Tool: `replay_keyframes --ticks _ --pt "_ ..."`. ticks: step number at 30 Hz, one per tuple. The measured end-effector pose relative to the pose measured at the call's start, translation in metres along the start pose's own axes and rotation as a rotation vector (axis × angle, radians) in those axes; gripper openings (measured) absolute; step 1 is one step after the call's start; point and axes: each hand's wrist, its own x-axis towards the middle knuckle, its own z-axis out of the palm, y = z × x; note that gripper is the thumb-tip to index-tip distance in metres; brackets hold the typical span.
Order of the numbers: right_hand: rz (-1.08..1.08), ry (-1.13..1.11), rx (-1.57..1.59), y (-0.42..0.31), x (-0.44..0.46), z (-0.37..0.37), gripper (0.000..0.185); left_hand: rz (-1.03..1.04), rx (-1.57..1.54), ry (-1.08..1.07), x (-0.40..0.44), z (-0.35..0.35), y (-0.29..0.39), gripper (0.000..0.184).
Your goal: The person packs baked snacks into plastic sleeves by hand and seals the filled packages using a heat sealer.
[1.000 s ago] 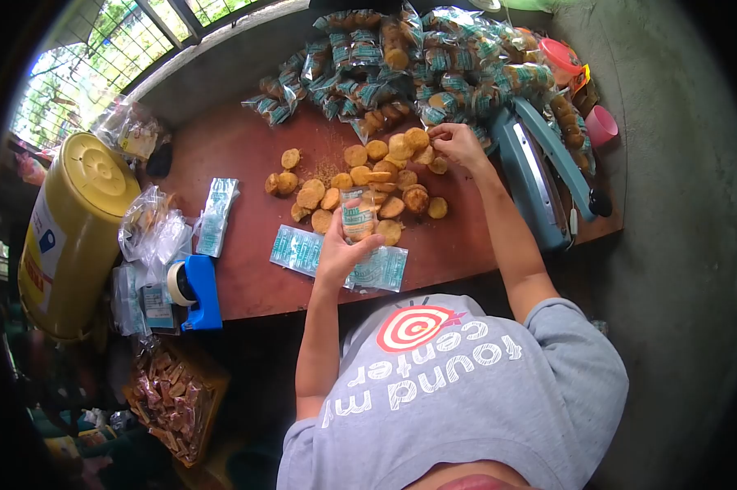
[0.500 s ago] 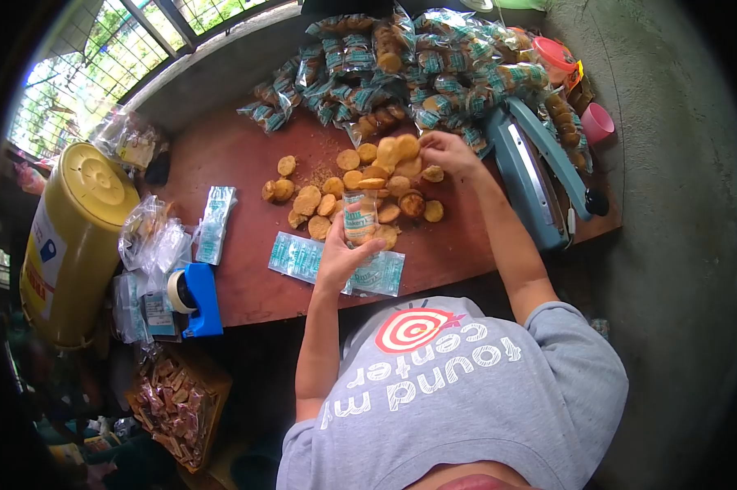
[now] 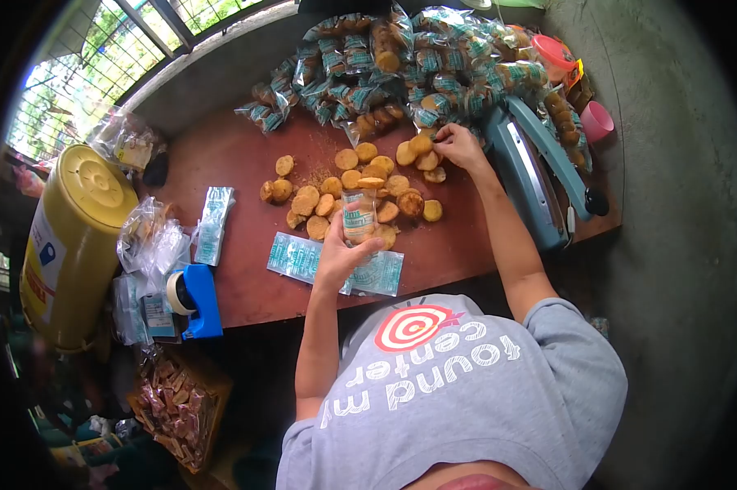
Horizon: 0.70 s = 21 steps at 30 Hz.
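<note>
My left hand (image 3: 344, 255) is closed around a small clear plastic bag (image 3: 359, 216) with teal printing, held upright with round biscuits inside. A golden biscuit (image 3: 370, 183) shows at the bag's upper end; whether it is in the opening or behind it I cannot tell. Farther right, my right hand (image 3: 460, 149) has its thumb and fingertips pinched at the edge of a biscuit (image 3: 421, 144), over a small cluster of biscuits. Loose round biscuits (image 3: 305, 199) lie spread on the reddish-brown table (image 3: 246, 278) around the bag. Flat printed bags (image 3: 297, 257) lie under my left hand.
Filled biscuit packs (image 3: 360, 65) are heaped at the back. A teal bag sealer (image 3: 532, 180) stands on the right, near a pink cup (image 3: 597, 122). To the left are a blue tape dispenser (image 3: 203, 300), a stack of printed bags (image 3: 215, 224) and a yellow lidded container (image 3: 78, 237).
My right hand has moved slightly right, and the biscuits at its fingertips have shifted right, away from the middle of the pile. My left hand and its bag stay nearly in place.
</note>
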Motion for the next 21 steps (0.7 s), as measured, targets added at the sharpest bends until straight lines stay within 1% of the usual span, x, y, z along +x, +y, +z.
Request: replay_keyframes --ticks 1,3,4,5,7,9,12,14,15,17,18,19,21 --pt "0.002 0.002 0.003 -0.002 -0.003 -0.001 0.029 0.005 -0.007 -0.005 0.002 -0.002 0.000 0.073" --pt "0.079 -0.134 0.497 -0.007 0.001 -0.005 0.030 0.019 0.009 0.000 0.005 -0.004 0.002 0.073" --pt "0.029 -0.051 0.237 0.005 0.007 -0.002 0.031 0.012 0.022 0.005 0.001 -0.003 -0.001 0.073" --pt "0.035 -0.051 0.237 0.013 0.005 0.001 0.031 0.007 0.022 0.002 -0.002 -0.003 -0.002 0.073" --pt "0.042 -0.055 0.355 0.014 0.012 0.001 0.031 -0.005 0.022 0.006 0.000 -0.003 0.002 0.073" --pt "0.048 -0.065 0.312 0.018 0.007 0.001 0.030 -0.007 0.017 0.005 -0.003 -0.001 -0.001 0.072" --pt "-0.029 -0.024 0.235 0.009 0.013 -0.003 0.027 0.003 0.009 0.005 0.005 -0.001 0.004 0.072" --pt "-0.028 0.023 0.001 0.006 0.004 -0.003 0.027 0.001 0.071 -0.004 0.001 0.000 0.001 0.073" --pt "-0.027 0.028 0.003 0.006 0.001 -0.002 0.027 0.002 0.075 -0.007 0.000 0.000 0.000 0.073" --pt "-0.003 0.035 0.064 0.002 0.001 -0.003 0.025 0.068 0.068 -0.019 0.003 0.002 -0.002 0.069" --pt "-0.060 0.024 0.262 0.000 0.000 0.000 0.024 0.065 0.056 -0.013 0.003 0.004 0.000 0.069" --pt "-0.058 0.019 0.261 0.000 -0.001 0.000 0.024 0.061 0.054 -0.008 0.001 0.004 0.000 0.069" --pt "0.023 -0.066 0.280 -0.003 -0.003 0.000 0.023 0.035 0.057 -0.016 0.001 0.005 0.002 0.068"
